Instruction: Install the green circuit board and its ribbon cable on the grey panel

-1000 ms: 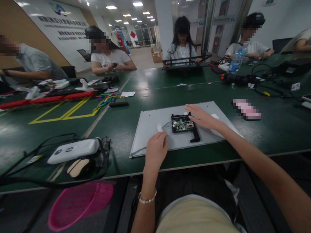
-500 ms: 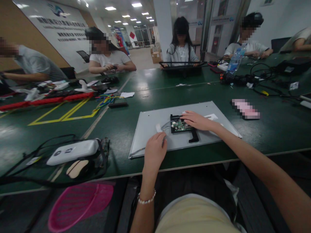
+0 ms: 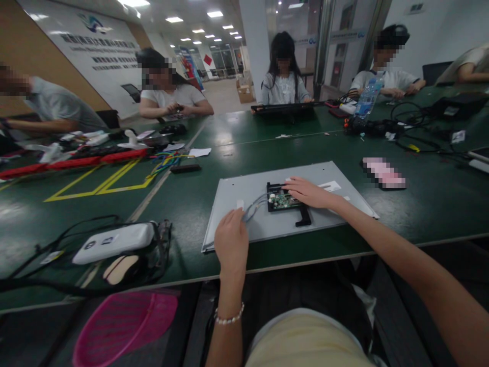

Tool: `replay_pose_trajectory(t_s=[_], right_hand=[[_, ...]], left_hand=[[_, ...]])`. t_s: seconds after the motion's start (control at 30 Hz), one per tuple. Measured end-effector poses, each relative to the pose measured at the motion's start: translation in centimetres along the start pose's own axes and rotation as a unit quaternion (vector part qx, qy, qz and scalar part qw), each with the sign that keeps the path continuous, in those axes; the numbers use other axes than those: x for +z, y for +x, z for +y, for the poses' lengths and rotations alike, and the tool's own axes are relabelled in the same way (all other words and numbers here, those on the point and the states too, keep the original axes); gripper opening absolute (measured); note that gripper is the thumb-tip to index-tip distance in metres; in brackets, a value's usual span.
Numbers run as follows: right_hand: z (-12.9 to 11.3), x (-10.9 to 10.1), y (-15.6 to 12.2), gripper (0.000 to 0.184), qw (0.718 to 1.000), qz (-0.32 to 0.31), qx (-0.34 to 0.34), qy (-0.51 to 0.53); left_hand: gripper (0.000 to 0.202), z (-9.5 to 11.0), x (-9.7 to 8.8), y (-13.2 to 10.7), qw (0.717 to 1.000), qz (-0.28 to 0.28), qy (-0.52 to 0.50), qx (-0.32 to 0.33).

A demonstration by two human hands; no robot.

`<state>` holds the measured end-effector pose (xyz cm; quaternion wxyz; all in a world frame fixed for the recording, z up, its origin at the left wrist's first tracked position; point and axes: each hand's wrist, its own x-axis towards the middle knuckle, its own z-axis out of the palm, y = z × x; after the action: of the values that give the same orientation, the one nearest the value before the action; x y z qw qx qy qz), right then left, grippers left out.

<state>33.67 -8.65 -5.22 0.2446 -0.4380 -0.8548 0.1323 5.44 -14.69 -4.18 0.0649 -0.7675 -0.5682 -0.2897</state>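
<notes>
Grey panel point(image 3: 237, 191) on green table point(image 3: 344, 148): circuit board point(image 3: 280, 200) at centre, our right hand point(image 3: 307, 192) flat upon it, fingers spread. Our left hand point(image 3: 231, 239), drawn back leftward, pinches the wire lead point(image 3: 255, 205); it now stretches out, seemingly coming free.

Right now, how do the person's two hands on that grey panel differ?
The left hand is curled, seemingly pinching the thin wires; the right hand lies flat, fingers out on the circuit board. The left hand sits at the near edge of the grey panel, the right hand farther in. The left wrist wears a bead bracelet; the right is bare. Both touch things on one panel.
</notes>
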Motion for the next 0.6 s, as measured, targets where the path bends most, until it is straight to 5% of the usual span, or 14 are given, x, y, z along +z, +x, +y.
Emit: replay_pose_trajectory(t_s=[0.2, 0.4, 0.6], right_hand=[[-0.3, -0.1, -0.1, 0.049, 1.000, 0.000, 0.006, 0.001], [0.0, 0.0, -0.1, 0.047, 1.000, 0.004, -0.003, 0.000], [0.3, 0.2, -0.1, 0.048, 1.000, 0.010, -0.009, 0.002]], left_hand=[[0.025, 0.1, 0.1, 0.2, 0.999, -0.045, 0.003, 0.012], [0.023, 0.2, 0.4, 0.1, 0.999, -0.029, 0.012, 0.021], [0.032, 1.3, 0.1, 0.0, 0.993, -0.040, -0.003, 0.112]])
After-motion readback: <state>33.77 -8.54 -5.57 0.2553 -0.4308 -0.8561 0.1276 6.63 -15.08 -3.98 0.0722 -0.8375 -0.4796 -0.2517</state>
